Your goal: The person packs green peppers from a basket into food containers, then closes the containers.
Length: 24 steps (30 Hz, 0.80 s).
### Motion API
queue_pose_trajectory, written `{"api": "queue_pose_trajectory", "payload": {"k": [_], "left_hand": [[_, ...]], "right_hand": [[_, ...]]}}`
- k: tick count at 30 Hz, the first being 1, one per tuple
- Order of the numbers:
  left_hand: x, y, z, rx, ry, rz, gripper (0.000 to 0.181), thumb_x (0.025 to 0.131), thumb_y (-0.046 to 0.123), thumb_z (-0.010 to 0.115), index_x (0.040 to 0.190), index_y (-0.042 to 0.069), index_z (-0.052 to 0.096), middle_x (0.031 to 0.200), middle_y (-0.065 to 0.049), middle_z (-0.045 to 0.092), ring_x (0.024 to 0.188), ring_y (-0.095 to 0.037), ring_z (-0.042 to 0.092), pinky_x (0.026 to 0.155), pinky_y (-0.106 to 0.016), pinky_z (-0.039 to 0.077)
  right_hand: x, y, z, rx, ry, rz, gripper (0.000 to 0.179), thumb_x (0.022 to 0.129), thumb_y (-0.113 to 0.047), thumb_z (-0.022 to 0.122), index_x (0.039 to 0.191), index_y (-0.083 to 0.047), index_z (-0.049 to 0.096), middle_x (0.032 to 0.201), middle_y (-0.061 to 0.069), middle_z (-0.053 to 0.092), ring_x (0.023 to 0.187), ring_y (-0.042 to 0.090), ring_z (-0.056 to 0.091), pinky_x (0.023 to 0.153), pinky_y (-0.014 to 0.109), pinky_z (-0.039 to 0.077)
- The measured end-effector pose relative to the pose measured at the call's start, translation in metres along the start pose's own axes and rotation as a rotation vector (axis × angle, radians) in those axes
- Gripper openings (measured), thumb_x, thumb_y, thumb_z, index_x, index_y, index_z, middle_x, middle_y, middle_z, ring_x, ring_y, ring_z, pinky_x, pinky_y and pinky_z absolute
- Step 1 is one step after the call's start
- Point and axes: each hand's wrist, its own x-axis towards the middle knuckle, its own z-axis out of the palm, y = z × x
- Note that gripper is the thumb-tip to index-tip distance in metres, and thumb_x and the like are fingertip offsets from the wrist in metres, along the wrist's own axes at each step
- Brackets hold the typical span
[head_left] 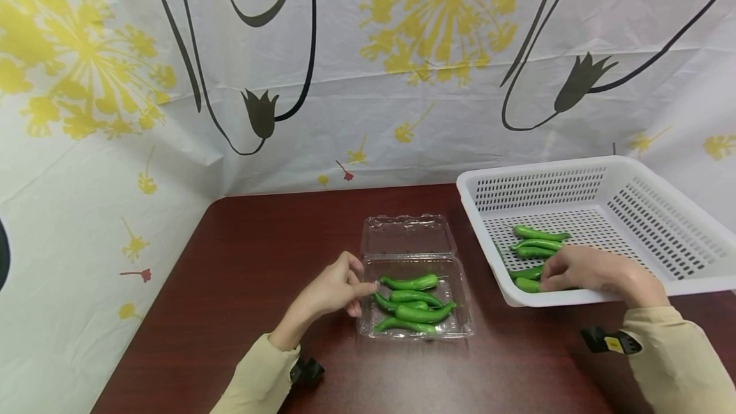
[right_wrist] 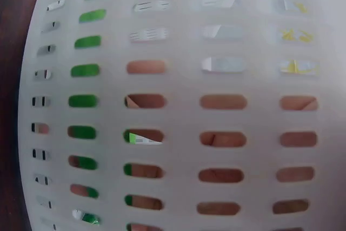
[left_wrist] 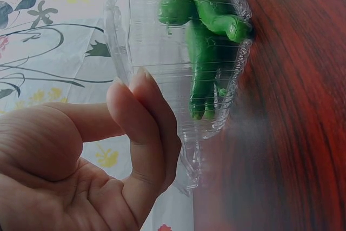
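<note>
Patterned sheet [head_left: 54,174]: a white, flower-printed backdrop on your far left and behind the table.
Dark red table [head_left: 270,238]: its wood-grained top spreads beneath your work.
Left sleeve [head_left: 255,369]: pale cream, with a black wrist device [head_left: 307,372] at the cuff.
Left hand [head_left: 330,287]: yours is at the left rim of the container, fingers partly bent; you cannot tell whether they pinch the plastic.
Clear container [head_left: 451,286]: it sits just right of that hand, its hinged lid [head_left: 409,235] folded open towards the sheet.
Container peppers [head_left: 422,314]: five green ones show inside, lying roughly crosswise.
White basket [head_left: 535,170]: slotted and shallow, it stands right of the container.
Basket peppers [head_left: 540,234]: several green ones lie on its left side.
Right hand [head_left: 592,271]: you reach over the near rim, fingers curled closely about the nearest green pepper [head_left: 527,285], which rests in the near left corner.
Right sleeve [head_left: 678,356]: cream too, with a black device at your wrist.
</note>
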Motion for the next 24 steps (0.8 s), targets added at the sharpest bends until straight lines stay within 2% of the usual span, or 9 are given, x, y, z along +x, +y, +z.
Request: {"api": "queue_pose_trajectory", "payload": {"k": [11,20,24], "left_hand": [[-0.001,0.000,0.001,-0.013,0.002,-0.007,0.040,0.096,0.012,0.071,0.120,-0.005,0.044,0.077,-0.016,0.064,0.047,-0.013,0.060,0.059,-0.045,0.058],[0.000,0.000,0.001,-0.009,0.003,0.002,0.040,0.096,0.011,0.071,0.120,-0.006,0.044,0.077,-0.016,0.064,0.047,-0.013,0.059,0.058,-0.044,0.058],[0.000,0.000,0.001,-0.009,0.004,0.009,0.039,0.095,0.010,0.071,0.119,-0.006,0.044,0.077,-0.016,0.064,0.047,-0.013,0.060,0.058,-0.044,0.058]], "right_hand": [[-0.003,-0.001,-0.003,-0.039,0.058,0.016,0.014,0.095,-0.030,0.070,0.094,-0.017,0.072,0.091,-0.008,0.065,0.082,0.010,0.055,0.073,0.032,0.048],[-0.009,0.002,-0.007,-0.052,0.114,0.017,0.018,0.095,-0.032,0.071,0.100,-0.015,0.073,0.096,-0.008,0.067,0.088,0.011,0.059,0.073,0.031,0.049],[-0.010,0.000,-0.009,-0.061,0.118,0.015,0.019,0.096,-0.033,0.070,0.101,-0.015,0.073,0.096,-0.007,0.068,0.089,0.013,0.060,0.075,0.035,0.049]]}}
